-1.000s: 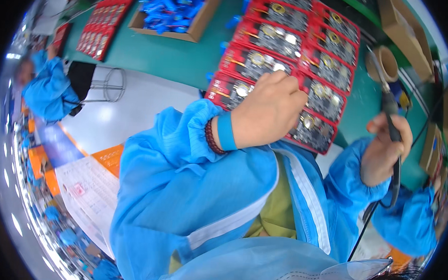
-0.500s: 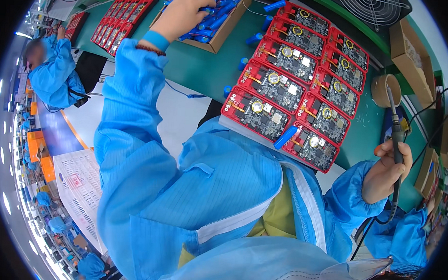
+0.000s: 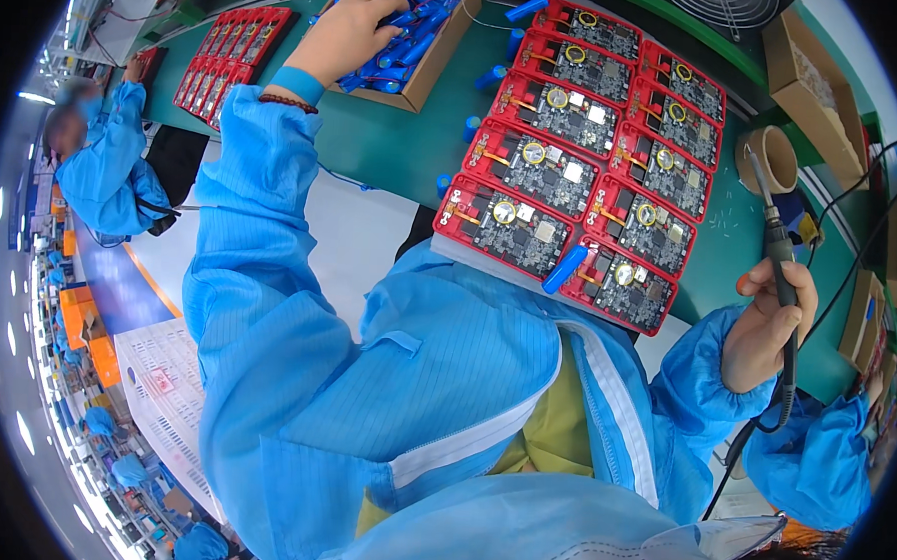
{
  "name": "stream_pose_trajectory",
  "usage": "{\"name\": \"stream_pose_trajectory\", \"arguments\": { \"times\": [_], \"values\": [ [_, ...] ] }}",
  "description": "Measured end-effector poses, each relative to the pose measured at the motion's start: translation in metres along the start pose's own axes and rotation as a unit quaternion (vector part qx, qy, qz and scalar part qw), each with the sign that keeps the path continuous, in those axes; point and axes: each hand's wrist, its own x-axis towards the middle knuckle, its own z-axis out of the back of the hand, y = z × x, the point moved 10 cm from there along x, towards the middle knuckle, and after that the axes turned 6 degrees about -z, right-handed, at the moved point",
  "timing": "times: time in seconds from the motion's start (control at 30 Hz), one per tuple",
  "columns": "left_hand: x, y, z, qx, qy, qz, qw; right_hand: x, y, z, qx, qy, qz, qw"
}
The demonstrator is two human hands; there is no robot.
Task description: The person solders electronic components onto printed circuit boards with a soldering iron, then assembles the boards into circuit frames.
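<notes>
My left hand [image 3: 344, 37] is at the far left, over an open cardboard box [image 3: 418, 97] of blue cylindrical batteries [image 3: 419, 48]. Its fingers are bent and apart, with the fingertips among the batteries; no battery shows clearly gripped. On the right, my right hand [image 3: 761, 339] is closed around the handle of a soldering iron [image 3: 780, 254], its tip pointing up and away from me. Between the hands lie two columns of red housings [image 3: 498, 167] with circuit boards. A single blue battery [image 3: 566, 269] rests on the nearest right housing; several more [image 3: 490, 77] stand along the left edge.
A cardboard ring [image 3: 774, 159] and a long carton [image 3: 812, 91] are at right, near a black cable [image 3: 840, 202]. A fan [image 3: 731, 4] stands at the back. More red housings [image 3: 228, 60] lie far left. Co-workers in blue [image 3: 118, 170] sit at both sides.
The view has shifted slightly. My left hand stays over the battery box, its fingers a little more spread. The soldering iron stays in my right hand and now tilts more to the left.
</notes>
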Motion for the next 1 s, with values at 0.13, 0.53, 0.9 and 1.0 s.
{"name": "stream_pose_trajectory", "arguments": {
  "times": [0.13,0.53,0.9,1.0],
  "values": [
    [0.018,-0.009,-0.002,0.052,0.001,-0.048,0.997,-0.001,-0.001,-0.005,0.0,0.011,-0.002,1.0],
    [0.013,-0.012,0.031,-0.046,-0.109,-0.025,0.993,-0.006,-0.007,-0.001,0.001,0.016,-0.016,1.0],
    [-0.005,-0.186,0.026,-0.723,0.018,0.107,0.683,-0.005,0.006,-0.06,0.052,0.108,-0.022,0.993],
    [0.0,-0.23,0.019,-0.733,0.063,0.094,0.671,-0.004,0.01,-0.082,-0.006,0.156,-0.006,0.988]
  ]
}}
